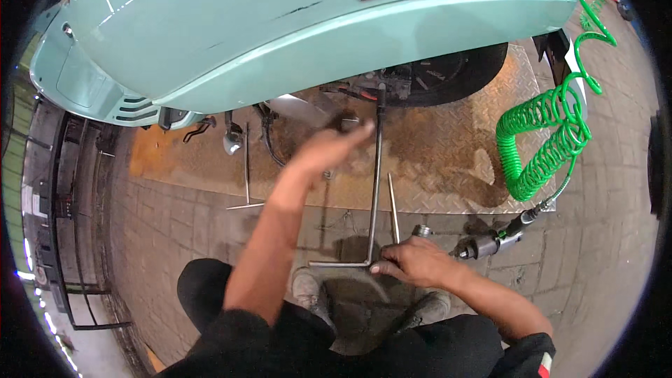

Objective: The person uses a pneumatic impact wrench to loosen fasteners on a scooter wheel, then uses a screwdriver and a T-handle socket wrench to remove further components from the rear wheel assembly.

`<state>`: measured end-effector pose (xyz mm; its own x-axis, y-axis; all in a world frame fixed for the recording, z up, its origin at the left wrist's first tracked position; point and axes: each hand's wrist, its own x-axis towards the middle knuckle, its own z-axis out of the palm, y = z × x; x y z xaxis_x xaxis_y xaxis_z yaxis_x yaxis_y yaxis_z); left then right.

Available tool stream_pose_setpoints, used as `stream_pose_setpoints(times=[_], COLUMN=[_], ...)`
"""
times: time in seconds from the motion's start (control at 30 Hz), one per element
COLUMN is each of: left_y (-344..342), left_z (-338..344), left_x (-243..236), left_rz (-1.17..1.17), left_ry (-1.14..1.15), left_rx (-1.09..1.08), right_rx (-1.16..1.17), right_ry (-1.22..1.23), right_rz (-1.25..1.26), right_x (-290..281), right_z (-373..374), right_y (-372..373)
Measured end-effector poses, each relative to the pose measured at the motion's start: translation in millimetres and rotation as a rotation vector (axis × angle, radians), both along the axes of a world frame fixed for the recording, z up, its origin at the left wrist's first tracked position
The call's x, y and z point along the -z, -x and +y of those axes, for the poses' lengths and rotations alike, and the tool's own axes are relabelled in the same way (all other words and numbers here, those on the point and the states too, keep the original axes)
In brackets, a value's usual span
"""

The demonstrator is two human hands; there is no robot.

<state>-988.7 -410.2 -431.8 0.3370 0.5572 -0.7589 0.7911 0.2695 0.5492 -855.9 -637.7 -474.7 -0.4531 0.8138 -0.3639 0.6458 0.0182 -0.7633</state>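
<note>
I crouch at the side of a mint-green scooter (294, 35), and the long steel wrench (376, 182) stands between my two hands. Its shaft runs from beneath the scooter's body, beside the dark tyre (455, 73), down toward me, and ends in a crosswise handle that reaches out to the left above the paving (189, 220).

My left hand (325, 150) is up by the top part of the shaft, just left of it. Its fingers stretch toward the steel, open and not wrapped around anything; it is slightly blurred, and I cannot tell whether a fingertip touches.

My right hand (420, 260) is low, at the right of the wrench's corner where shaft meets handle. The thumb lies at that corner and the fingers curl downward, partly closed; I cannot tell whether they grip the handle, since the hand covers what lies beneath it.

A thin metal rod (393, 203) slants down to this same hand, and a small metal socket (421, 229) sits just beyond the knuckles. Right of my wrist lies an air tool (493, 241), joined to a coiled green hose (535, 143). Well to the left, a T-handle wrench (246, 168) lies near the edge of the rusty tread plate (455, 154).
</note>
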Motion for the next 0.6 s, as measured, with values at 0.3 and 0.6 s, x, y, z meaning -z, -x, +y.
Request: stream_pose_setpoints(times=[0.3,0.6], left_y=[-84,-83], left_z=[2,2], left_x=[41,56], left_rz=[-0.685,-0.700], left_ry=[-0.044,0.019], left_rx=[-0.656,-0.849], right_rx=[-0.175,0.726], right_ry=[0.083,0.747], right_rz=[-0.227,1.136], right_x=[-48,12], right_z=[28,49], right_y=[18,2])
